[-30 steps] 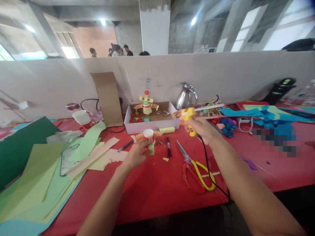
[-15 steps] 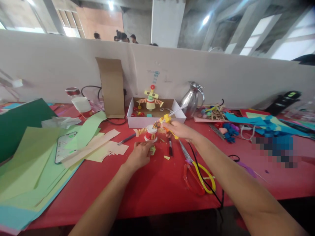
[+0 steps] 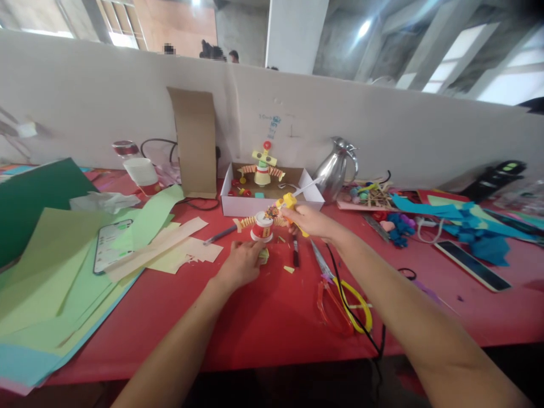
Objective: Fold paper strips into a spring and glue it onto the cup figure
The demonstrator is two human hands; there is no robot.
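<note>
Red tabletop (image 3: 250, 331); left hand (image 3: 241, 263), grip unclear; right hand (image 3: 305, 221) clamped on the gun (image 3: 289, 200) — front end leftward, at the top of the cup (image 3: 260, 231), just beyond the left hand, the nearer one; green scrap (image 3: 264, 257) by its fingertips.

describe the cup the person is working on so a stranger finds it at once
On the red table, find the shallow white box by the wall. On its near side, just beyond the left hand, stands a red and white cup with folded paper arms. Unlike the similar figure inside the box, it has no yellow head with eyes on top.
</note>
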